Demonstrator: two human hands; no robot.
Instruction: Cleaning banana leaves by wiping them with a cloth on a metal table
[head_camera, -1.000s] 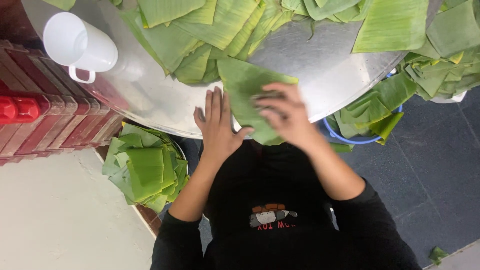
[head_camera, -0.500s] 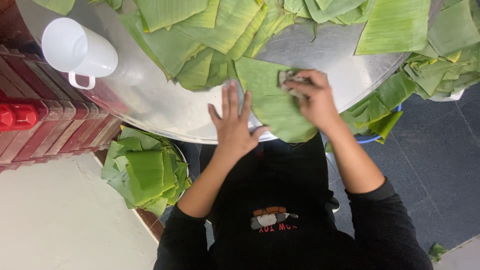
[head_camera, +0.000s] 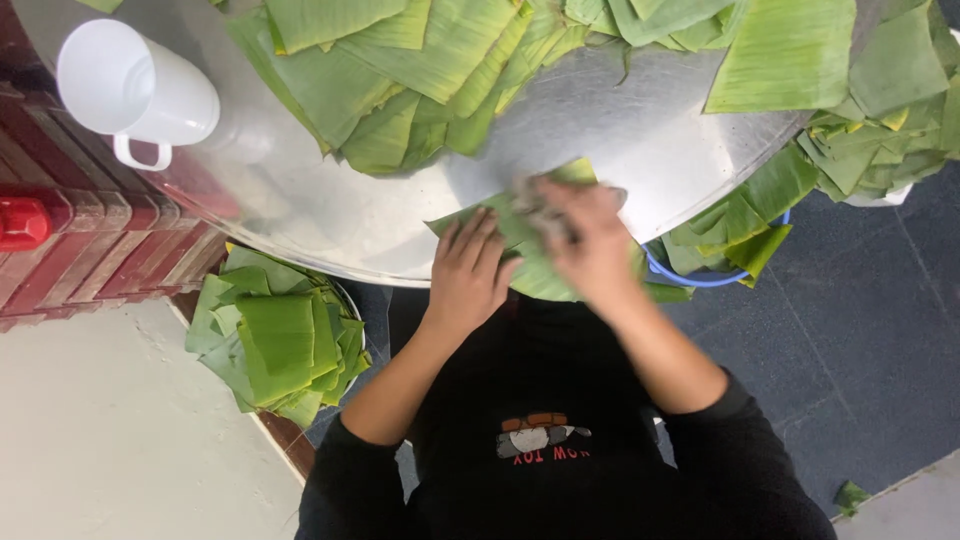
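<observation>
Leaf-strewn round metal table (head_camera: 330, 215) over dark floor (head_camera: 880, 330); hands: left (head_camera: 470, 265) flat, right (head_camera: 590, 245) gripping cloth (head_camera: 535, 205).

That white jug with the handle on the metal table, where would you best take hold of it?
By its loop handle. The white jug stands on the round metal table, at the person's left, and the handle sticks out on the side facing the table edge, free of the cut banana leaves. A hand coming from that near edge could probably hook fingers through it; the smooth, wide body looks harder to hold.
</observation>
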